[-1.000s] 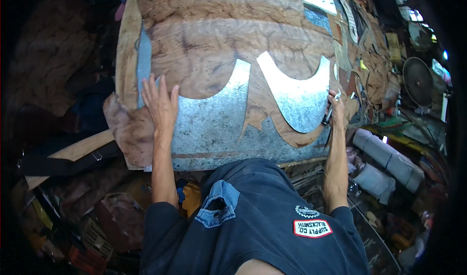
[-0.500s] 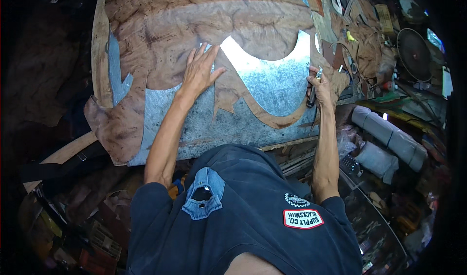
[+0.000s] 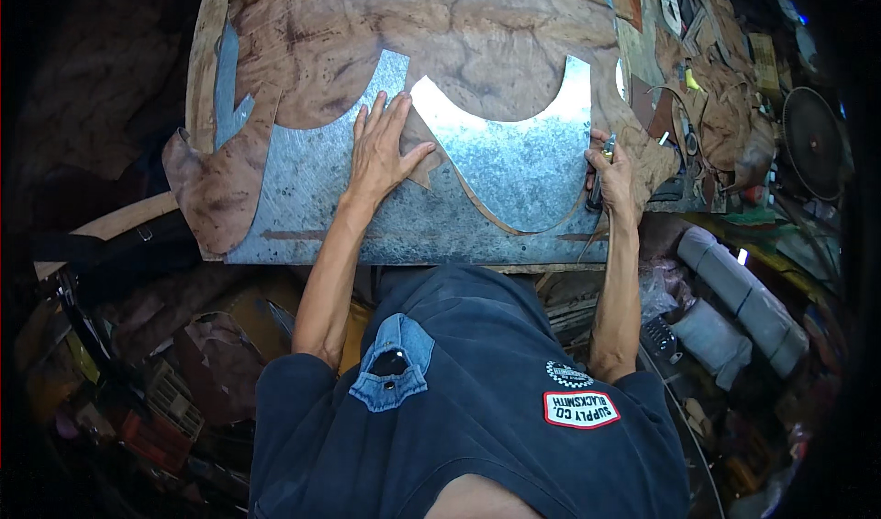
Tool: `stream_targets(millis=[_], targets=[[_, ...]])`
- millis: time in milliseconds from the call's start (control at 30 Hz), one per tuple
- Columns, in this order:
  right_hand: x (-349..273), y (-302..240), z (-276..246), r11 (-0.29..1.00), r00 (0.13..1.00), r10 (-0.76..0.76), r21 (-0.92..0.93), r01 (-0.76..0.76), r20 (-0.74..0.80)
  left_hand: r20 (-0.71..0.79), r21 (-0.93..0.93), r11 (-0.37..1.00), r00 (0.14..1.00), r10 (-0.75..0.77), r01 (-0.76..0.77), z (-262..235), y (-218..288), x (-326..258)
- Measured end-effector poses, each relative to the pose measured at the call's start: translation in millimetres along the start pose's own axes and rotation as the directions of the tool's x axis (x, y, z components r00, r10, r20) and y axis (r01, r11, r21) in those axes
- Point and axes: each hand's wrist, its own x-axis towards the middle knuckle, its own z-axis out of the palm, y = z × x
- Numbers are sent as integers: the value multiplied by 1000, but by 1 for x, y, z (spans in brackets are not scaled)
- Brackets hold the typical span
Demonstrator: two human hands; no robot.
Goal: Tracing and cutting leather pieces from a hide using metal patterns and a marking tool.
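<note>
A bright curved metal template [image 3: 518,166], with a scooped upper edge, lies on the brown leather hide [image 3: 440,23]. A thin rim of leather shows along the template's lower curve. My left hand [image 3: 378,152] lies flat with fingers spread, beside the template's left tip, across a cut leather edge and grey metal sheet [image 3: 312,184]. My right hand [image 3: 617,178] is closed round a cutter knife [image 3: 595,193] at the template's right edge. Its dark handle points down toward me; the fingers partly hide it, and I cannot make out the blade.
Leather scraps [image 3: 707,133] and strips lie at the table's right end. A loose leather flap [image 3: 225,184] hangs over the left side. Beyond the right edge stand a round fan [image 3: 812,143] and wrapped rolls [image 3: 739,285]. Clutter surrounds the table.
The leather band under the template's lower curve has become much narrower. More grey sheet shows beyond my left fingers. The whole view has shifted slightly; my right hand still holds the knife.
</note>
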Motion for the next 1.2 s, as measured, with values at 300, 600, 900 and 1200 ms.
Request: stream_targets(millis=[300, 600, 900, 1200], targets=[[-8, -17, 2, 980, 999, 13, -196, -22, -50, -135, 92, 995, 990, -29, 41, 23, 27, -13], [-9, -14, -7, 841, 996, -69, -540, 30, -53, -183, 105, 993, 982, -41, 61, 36, 36, -24], [-3, -4, -18, 775, 981, -195, -614, 148, -11, -169, 117, 990, 984, -58, 78, 49, 42, -24], [18, 18, 1, 756, 963, -257, -605, 250, 77, -192, 206, 972, 979, -75, 115, 36, 28, -30]])
